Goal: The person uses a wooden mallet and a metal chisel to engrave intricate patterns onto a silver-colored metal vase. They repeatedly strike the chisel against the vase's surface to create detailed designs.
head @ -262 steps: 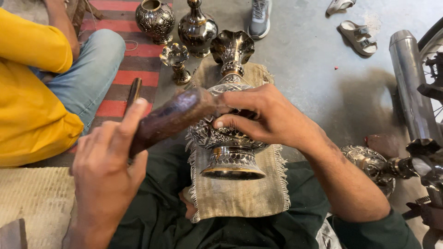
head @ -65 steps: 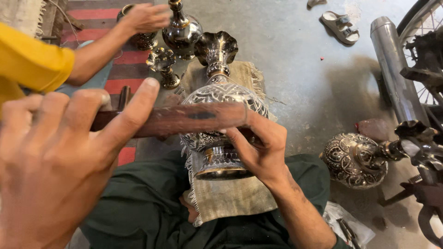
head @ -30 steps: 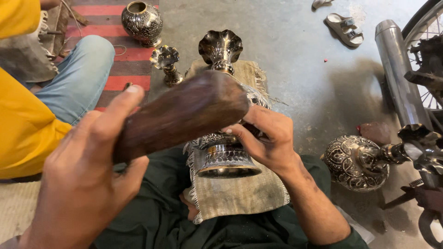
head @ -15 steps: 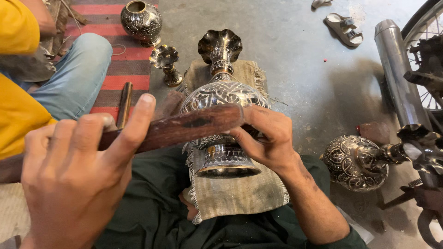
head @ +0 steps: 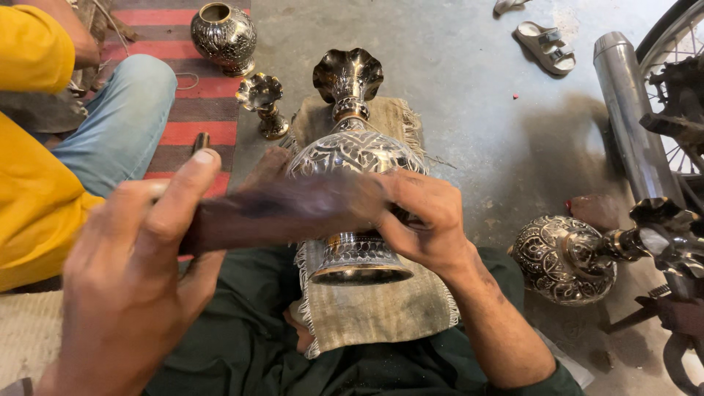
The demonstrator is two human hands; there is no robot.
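Lying on a cloth (head: pixel 381 315) across the lap, the vase (head: pixel 352 154) is steadied by the right hand (head: pixel 422 224) clasping its belly; the left hand (head: pixel 132 279) grips a wooden mallet (head: pixel 286 213), blurred. Light, square taps seem wisest.

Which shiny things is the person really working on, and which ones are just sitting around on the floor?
In use:
- big engraved metal vase, lying on the cloth over the lap
- wooden stick, blurred, gripped in the left hand
- right hand, resting on the vase

Just lying about:
- round pot on the striped rug
- small goblet
- second engraved vase on the floor
- sandals
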